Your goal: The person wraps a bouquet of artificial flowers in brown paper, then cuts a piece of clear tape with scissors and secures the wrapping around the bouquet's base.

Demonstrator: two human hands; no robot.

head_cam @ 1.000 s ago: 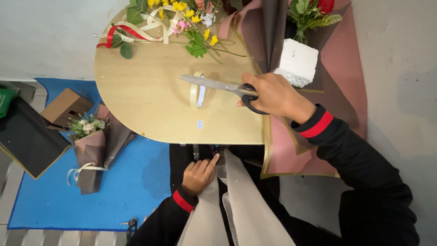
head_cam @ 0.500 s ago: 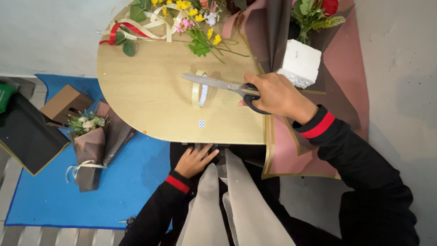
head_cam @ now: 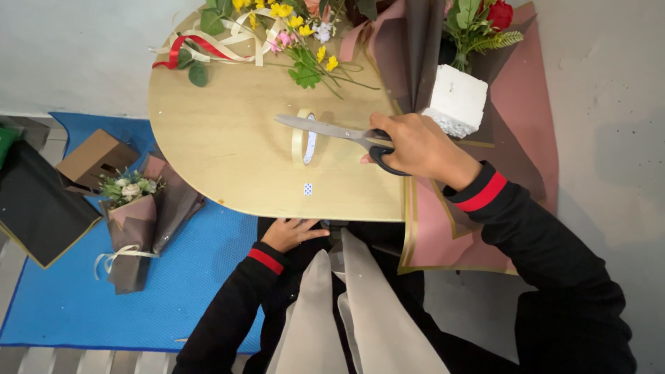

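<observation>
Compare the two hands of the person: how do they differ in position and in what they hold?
The right hand is over the wooden table and grips scissors, blades pointing left above a tape roll. The left hand is below the table edge, fingers spread, next to beige paper sheets; it appears to hold nothing. Both wear black sleeves with a red cuff band.

Wrapped bouquet [head_cam: 135, 221] and cardboard box [head_cam: 97, 159] on blue mat [head_cam: 201, 270]
</observation>
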